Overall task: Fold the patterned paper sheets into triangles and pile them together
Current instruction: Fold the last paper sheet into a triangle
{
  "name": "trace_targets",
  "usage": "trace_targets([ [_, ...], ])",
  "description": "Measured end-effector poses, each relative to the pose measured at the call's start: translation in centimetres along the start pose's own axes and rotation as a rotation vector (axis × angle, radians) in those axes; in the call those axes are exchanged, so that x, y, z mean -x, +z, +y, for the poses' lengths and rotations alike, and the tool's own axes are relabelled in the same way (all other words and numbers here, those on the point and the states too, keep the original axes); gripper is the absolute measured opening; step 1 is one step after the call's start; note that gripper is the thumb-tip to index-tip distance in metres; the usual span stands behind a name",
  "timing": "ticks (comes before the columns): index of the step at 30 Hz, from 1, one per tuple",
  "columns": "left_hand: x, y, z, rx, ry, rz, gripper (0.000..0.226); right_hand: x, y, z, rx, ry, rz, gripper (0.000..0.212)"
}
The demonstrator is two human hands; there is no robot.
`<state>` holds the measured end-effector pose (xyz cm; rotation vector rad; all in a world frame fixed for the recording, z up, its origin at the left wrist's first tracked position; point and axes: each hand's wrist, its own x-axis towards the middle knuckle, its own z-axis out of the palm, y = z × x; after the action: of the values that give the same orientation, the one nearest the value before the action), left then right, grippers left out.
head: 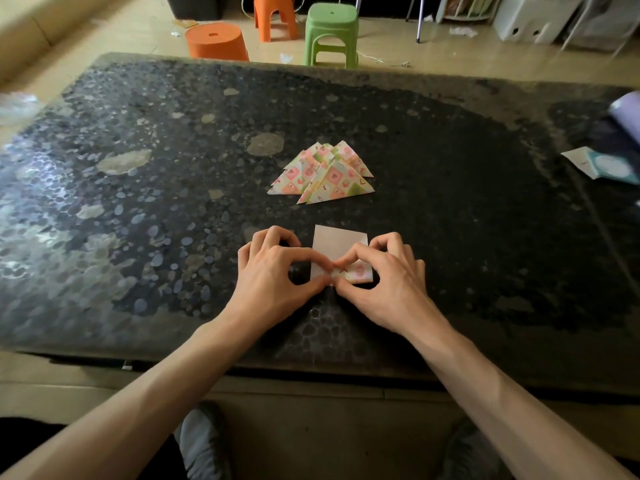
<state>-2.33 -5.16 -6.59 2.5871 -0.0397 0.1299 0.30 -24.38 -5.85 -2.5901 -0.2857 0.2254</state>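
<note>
A small paper sheet point(337, 244) lies on the dark table with its plain white back up and its near edge turned over, showing the pink and green pattern. My left hand point(273, 271) pinches that near edge at the sheet's left corner with thumb and forefinger. My right hand point(388, 271) pinches the turned-up patterned flap beside it. Both sets of fingertips meet at the fold. Beyond the sheet, a pile of several folded patterned triangles point(323, 174) fans out on the table.
The pebble-patterned table point(138, 202) stretches wide on both sides. At its right edge lie a white and teal packet point(602, 166) and a purple roll point(623, 112). Orange stools point(216, 41) and a green stool point(330, 32) stand on the floor beyond.
</note>
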Motion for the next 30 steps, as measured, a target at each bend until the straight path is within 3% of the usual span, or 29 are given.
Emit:
trace_targets([
  [17,0.2,1.1,0.5,-0.012,-0.038,0.062,0.024,-0.1,-1.7,0.2,-0.107,0.053,-0.102,0.023],
  [26,0.0,1.2,0.8,0.009,-0.067,0.032,0.015,-0.3,-2.5,0.0,-0.159,0.115,-0.142,0.062],
  [30,-0.1,1.3,1.0,0.008,-0.078,0.040,0.015,-0.5,-2.8,0.0,-0.166,0.136,-0.155,0.066],
])
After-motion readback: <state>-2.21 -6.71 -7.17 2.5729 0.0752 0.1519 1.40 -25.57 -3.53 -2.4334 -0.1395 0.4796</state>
